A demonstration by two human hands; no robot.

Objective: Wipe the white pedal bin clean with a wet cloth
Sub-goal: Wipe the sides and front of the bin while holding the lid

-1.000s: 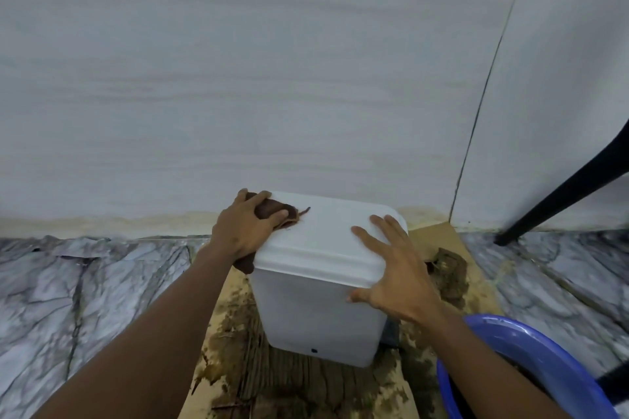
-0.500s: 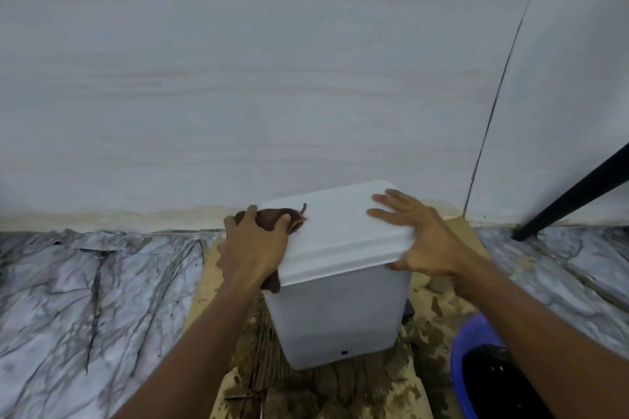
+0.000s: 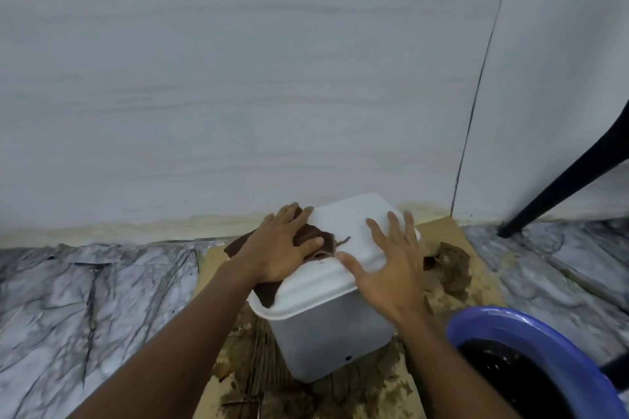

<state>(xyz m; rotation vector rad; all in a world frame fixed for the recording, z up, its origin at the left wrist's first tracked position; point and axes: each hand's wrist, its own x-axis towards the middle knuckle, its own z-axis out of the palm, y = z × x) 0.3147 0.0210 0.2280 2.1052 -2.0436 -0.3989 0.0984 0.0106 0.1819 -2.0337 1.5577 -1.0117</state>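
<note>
The white pedal bin stands on wet cardboard near the wall, lid closed, one corner turned toward me. My left hand presses a dark brown cloth flat onto the left part of the lid, and cloth hangs over the lid's left edge. Fingers spread, my right hand lies flat on the right part of the lid and holds nothing.
A blue basin with dark water sits at the lower right. A black chair leg slants down to the floor at the right. Torn wet cardboard lies on the marble floor around the bin. The wall is just behind.
My left hand has slid the cloth from the lid's left edge onto its top. My right hand shifted from the lid's right rim onto its top. The bin has turned slightly.
</note>
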